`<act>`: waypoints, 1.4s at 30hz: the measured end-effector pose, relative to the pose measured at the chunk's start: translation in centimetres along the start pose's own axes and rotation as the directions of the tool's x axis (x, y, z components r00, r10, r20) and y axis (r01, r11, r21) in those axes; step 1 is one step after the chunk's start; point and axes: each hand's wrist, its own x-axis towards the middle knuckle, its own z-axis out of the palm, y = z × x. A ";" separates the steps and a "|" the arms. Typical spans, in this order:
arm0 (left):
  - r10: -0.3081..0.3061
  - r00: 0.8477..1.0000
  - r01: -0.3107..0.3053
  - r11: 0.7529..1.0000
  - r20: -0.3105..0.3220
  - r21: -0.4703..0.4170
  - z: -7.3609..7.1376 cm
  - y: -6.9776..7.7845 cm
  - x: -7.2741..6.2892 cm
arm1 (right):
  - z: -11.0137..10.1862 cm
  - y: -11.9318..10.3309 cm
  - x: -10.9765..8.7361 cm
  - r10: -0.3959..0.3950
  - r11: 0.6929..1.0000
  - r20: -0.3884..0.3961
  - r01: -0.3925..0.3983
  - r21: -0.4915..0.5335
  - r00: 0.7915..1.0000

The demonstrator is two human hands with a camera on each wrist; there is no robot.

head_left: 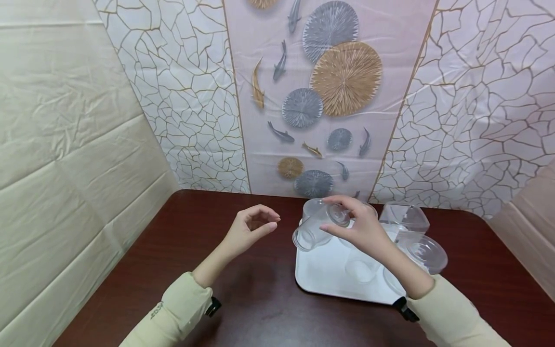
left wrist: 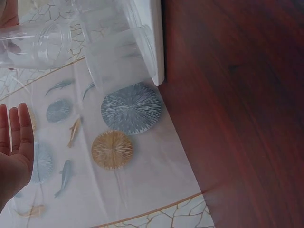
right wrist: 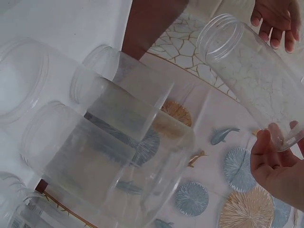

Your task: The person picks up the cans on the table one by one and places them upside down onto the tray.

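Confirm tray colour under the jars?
White. The tray is plain white, on a dark red-brown table; the head view shows it best.

A clear plastic jar (head_left: 320, 224), lidless and tilted on its side, is held above the white tray (head_left: 329, 274).

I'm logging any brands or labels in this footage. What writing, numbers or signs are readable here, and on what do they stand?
Left sleeve: a small dark mark near the cuff, too small and blurred to read.
Clear jar held in the right hand: no label or print visible.
Other clear containers on the white tray: none visible.
Wall backdrop: only painted fish and round discs, no words.
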 end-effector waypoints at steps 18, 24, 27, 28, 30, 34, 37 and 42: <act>-0.018 1.000 0.017 0.999 0.021 0.031 0.0 -1.4 -1.5 | 2.9 1.9 -1.0 -0.080 0.990 0.151 0.097 -0.107 0.985; -0.031 0.999 0.031 0.999 0.018 0.022 0.0 -1.6 -1.8 | 3.7 2.2 -1.4 -0.080 0.985 0.177 0.105 -0.134 0.981; -0.033 0.999 0.033 0.999 0.021 0.018 0.0 -1.6 -2.0 | 3.9 2.3 -1.4 -0.067 0.985 0.200 0.098 -0.145 0.977; -0.033 0.999 0.033 0.999 0.025 0.011 -0.1 -1.6 -2.0 | 4.0 2.3 -1.5 -0.063 0.984 0.209 0.096 -0.147 0.976; -0.035 0.999 0.034 0.999 0.027 0.005 -0.1 -1.7 -2.1 | 4.2 2.3 -1.5 -0.044 0.985 0.229 0.081 -0.153 0.972; -0.031 0.999 0.031 1.000 0.033 0.001 -0.2 -2.0 -2.3 | 4.5 2.3 -1.7 -0.025 0.981 0.262 0.074 -0.178 0.965; -0.019 0.999 0.019 1.000 0.033 0.004 -0.1 -2.0 -2.3 | 4.6 2.4 -1.8 -0.022 0.976 0.282 0.082 -0.200 0.959; -0.010 1.000 0.010 1.000 0.026 0.006 -0.2 -2.0 -2.3 | 4.7 2.4 -1.7 -0.025 0.973 0.299 0.092 -0.213 0.954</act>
